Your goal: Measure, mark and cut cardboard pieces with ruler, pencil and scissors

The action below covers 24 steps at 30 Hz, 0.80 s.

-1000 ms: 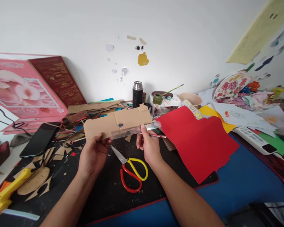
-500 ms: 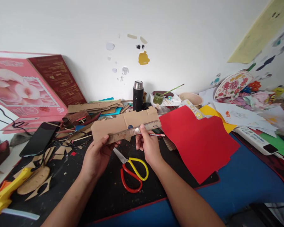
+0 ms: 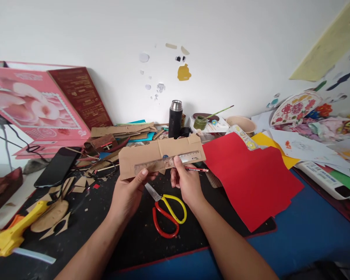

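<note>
A folded piece of tan cardboard [image 3: 141, 153] is raised over the mat, a clear plastic ruler [image 3: 154, 165] lying along its lower part. My left hand [image 3: 128, 196] grips the cardboard's lower left edge, its thumb by the ruler's left end and its fingers behind. My right hand [image 3: 189, 184] is closed at the lower right, thumb pressing the ruler against the cardboard. A red pencil [image 3: 196, 169] sticks out to the right from my right hand. Below the hands lie scissors [image 3: 156, 196] with one red and one yellow handle.
Red paper [image 3: 251, 179] lies at right. Behind stand a black flask [image 3: 175, 120] and a green pot [image 3: 200, 123] with a brush. At left are a phone [image 3: 58, 167], a yellow glue gun [image 3: 20, 229], cardboard scraps [image 3: 81, 182] and a pink box [image 3: 32, 101].
The camera view has turned slightly left, so everything sits farther right. The ruler now lies a little farther in from the cardboard's lower edge. Both hands keep their hold.
</note>
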### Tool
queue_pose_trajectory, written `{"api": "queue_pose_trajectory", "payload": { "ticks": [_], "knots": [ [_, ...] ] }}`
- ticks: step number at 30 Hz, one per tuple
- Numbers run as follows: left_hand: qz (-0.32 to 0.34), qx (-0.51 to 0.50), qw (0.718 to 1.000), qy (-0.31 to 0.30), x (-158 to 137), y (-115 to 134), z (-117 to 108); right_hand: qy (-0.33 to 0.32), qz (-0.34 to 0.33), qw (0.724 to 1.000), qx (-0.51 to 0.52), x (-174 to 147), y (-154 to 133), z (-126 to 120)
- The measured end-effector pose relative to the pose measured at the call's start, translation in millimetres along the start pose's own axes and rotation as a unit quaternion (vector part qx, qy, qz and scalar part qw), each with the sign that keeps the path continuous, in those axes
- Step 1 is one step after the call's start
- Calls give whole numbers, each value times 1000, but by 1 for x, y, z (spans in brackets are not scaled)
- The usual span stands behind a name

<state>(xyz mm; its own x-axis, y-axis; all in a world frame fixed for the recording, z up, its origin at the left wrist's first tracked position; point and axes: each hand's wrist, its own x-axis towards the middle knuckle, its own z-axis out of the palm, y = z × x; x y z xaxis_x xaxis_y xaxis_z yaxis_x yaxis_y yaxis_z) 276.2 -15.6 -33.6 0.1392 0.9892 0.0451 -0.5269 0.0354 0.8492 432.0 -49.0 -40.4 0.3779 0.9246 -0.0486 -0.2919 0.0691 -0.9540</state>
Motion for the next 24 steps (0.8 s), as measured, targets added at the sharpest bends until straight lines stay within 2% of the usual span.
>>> {"api": "queue_pose_trajectory", "payload": {
  "ticks": [4, 9, 24],
  "knots": [
    [-2, -9, 1000, 18, 1, 2, 1, -9, 7, 1000, 11, -2, -1, 2],
    [-7, -20, 1000, 22, 1, 5, 0, 19, 19, 999, 26, -2, -6, 1],
    [-39, -35, 999, 4, 0, 6, 0, 44, -10, 997, 58, -4, -13, 1]
  ]
}}
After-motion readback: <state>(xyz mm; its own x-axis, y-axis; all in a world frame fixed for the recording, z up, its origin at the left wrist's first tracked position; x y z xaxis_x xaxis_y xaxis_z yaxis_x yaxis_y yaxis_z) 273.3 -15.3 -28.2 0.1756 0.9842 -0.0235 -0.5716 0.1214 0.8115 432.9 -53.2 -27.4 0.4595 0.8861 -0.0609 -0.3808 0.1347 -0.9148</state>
